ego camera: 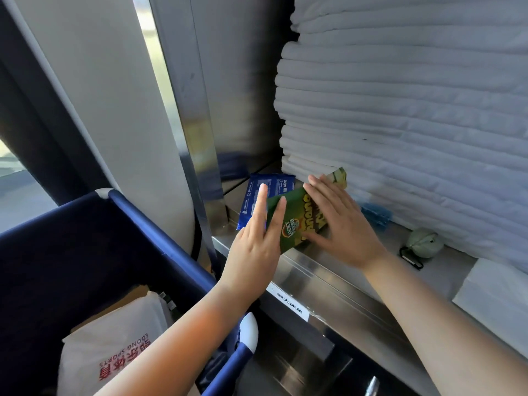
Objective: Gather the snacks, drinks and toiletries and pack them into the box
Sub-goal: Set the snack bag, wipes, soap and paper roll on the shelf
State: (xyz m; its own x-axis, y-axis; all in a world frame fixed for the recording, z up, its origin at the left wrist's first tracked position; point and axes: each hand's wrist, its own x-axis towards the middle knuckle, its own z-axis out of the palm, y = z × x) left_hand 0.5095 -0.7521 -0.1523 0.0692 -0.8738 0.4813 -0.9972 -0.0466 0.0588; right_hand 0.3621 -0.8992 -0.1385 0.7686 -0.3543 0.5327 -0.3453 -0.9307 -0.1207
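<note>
Here, the right grip [340, 221], a bare hand, lies flat on the upper face of one green snack packet [294, 220]. Its fingers are straight and spread and it clasps nothing. The left grip [257, 241] is likewise unclenched. Its straight fingers press against the packet's left side, so the packet sits between the two palms. The packet is tilted, with its lower end at the front edge of the steel shelf [328, 278], near the shelf's left front corner. Its far end, pale and yellow-green, points toward the back.

Just behind the left fingers lies one blue flat pack [251, 201] with white print. It lies toward the shelf's left edge, its near end reaching the front edge by the upright steel post [197, 124]. Whether it touches the green packet I cannot tell.

Past the right grip, toward the back of the shelf, is one crumpled blue thing [377, 214]; what it is I cannot tell. It lies at the foot of one tall stack of folded white linens [414, 110], which has many layers and fills the back of the shelf. Further along the front edge to the right is one pale green round pouch [425, 242] with one black carabiner [411, 258]. Beyond it lies one white folded sheet [491, 292].

One white label [288, 305] with dark characters is stuck on the shelf's front face. Left of the shelf stands one dark blue fabric bin [85, 238], which holds one white bag [114, 344] with red lettering.
</note>
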